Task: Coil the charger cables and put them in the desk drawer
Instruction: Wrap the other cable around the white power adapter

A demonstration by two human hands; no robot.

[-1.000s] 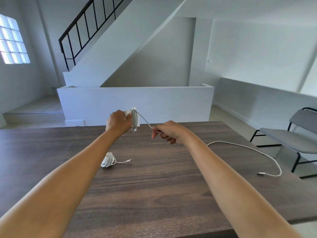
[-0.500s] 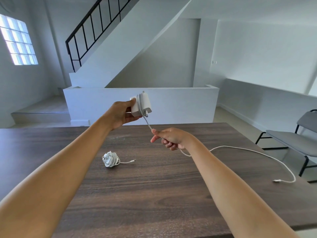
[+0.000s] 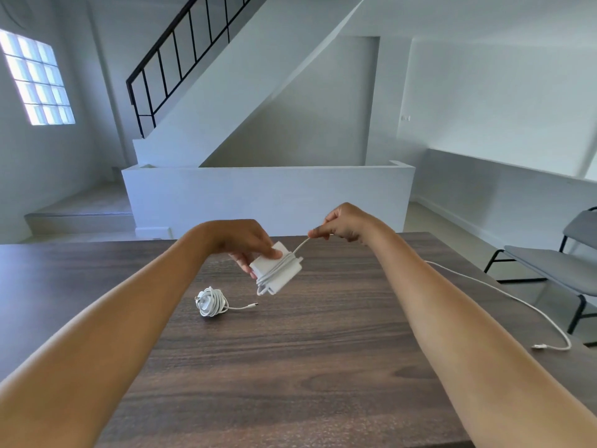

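Observation:
My left hand (image 3: 245,244) grips a white square charger brick (image 3: 280,273) above the dark wooden desk (image 3: 290,367). Several turns of its white cable are wound round the brick. My right hand (image 3: 342,223) pinches that cable a short way from the brick, up and to the right. The loose remainder of the cable (image 3: 504,295) trails across the desk's right side and ends in a plug (image 3: 539,346) near the right edge. A second white charger (image 3: 210,301) lies coiled on the desk, its plug end sticking out to the right. No drawer is in view.
A grey chair (image 3: 555,270) with a black frame stands to the right of the desk. Beyond the desk's far edge are a low white wall (image 3: 268,195) and a staircase with a black railing.
My left hand has turned the brick over and lowered it toward the desk. My right hand has swung up and to the right with the cable. The loose tail has shifted on the desk.

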